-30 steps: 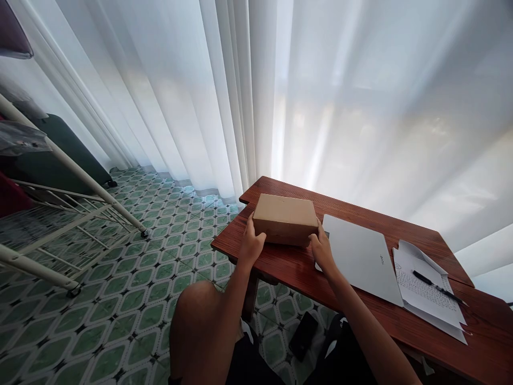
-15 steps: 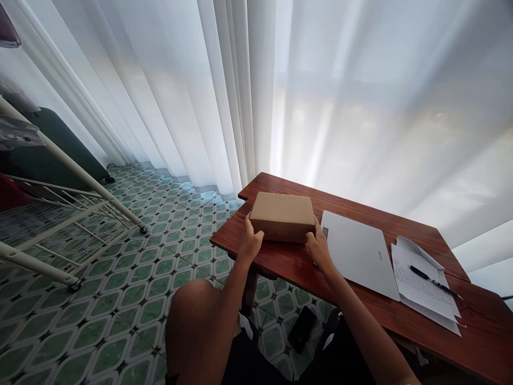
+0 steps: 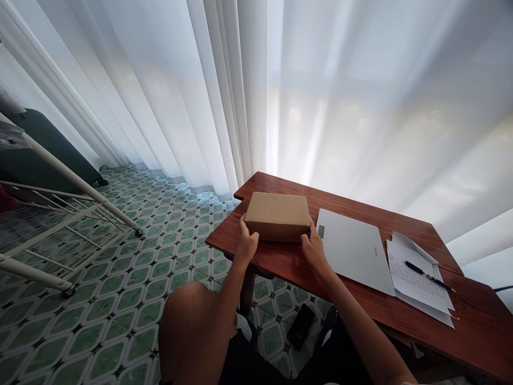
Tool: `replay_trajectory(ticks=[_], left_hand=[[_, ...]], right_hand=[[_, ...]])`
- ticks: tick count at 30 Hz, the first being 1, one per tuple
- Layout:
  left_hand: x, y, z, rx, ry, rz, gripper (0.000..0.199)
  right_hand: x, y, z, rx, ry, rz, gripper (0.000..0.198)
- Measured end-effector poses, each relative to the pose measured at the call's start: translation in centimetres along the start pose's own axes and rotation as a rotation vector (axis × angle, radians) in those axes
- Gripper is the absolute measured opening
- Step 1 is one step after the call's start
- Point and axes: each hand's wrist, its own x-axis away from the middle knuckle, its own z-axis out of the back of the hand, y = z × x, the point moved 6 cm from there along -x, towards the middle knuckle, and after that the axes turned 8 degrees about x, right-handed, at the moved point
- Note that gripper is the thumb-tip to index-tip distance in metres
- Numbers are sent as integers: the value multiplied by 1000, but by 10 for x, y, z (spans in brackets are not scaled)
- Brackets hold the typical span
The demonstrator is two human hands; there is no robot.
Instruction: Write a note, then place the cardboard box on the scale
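A closed brown cardboard box [image 3: 277, 209] is at the left end of the reddish-brown wooden table [image 3: 288, 267]. My left hand [image 3: 247, 241] grips its left side, with the thumb on the front face and the fingers partly hidden along the side. On the opposite side, my right hand [image 3: 312, 243] holds the box the same way, its thumb near the front right corner. Just right of that hand lies a shut silver laptop [image 3: 355, 248]. Whether the box rests fully on the table or is slightly raised, I cannot tell.
Right of the laptop are written paper sheets [image 3: 419, 291] with a black pen [image 3: 428, 277] on top. A dark phone-like object [image 3: 300, 326] lies on the tiled floor. To the left stand a white wheeled metal rack [image 3: 80, 182] and a dark green suitcase [image 3: 48, 149]. White curtains [image 3: 180, 96] hang behind.
The whole view has shifted slightly, so the table and its contents appear a little further left. Both hands keep their grip on the cardboard box.
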Motion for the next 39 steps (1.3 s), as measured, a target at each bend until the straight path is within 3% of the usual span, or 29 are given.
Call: replay_trajectory(ticks=[7,9,11,14,17,20,26,29,31,35,39], left_hand=[[3,-3,-3,19,51,2,83],[8,7,-1,-19,166,-162,83],[20,24,1,-116,297,-415,81],[39,40,-4,-285,363,-693,69],[49,36,-16,-347,286,-790,48],[58,24,-38,-392,114,-888,35],[88,-9,-100,-631,-373,-1012,37],[112,-17,-122,-670,-545,-1119,39],[132,-15,-133,-669,-570,-1288,40],[172,-3,-148,-569,-436,-1644,35],[191,-10,-167,-550,-538,-1702,25]], right_hand=[[1,4,3,-87,-70,36,73],[4,9,10,-109,-56,32,71],[11,12,21,-115,-26,53,65],[27,14,42,-91,17,100,50],[47,19,64,-40,68,107,32],[65,29,80,9,99,81,28],[93,56,106,30,164,61,31],[106,65,119,37,206,78,34],[114,70,127,39,227,85,35],[128,81,138,31,260,74,39],[139,93,147,32,235,21,43]])
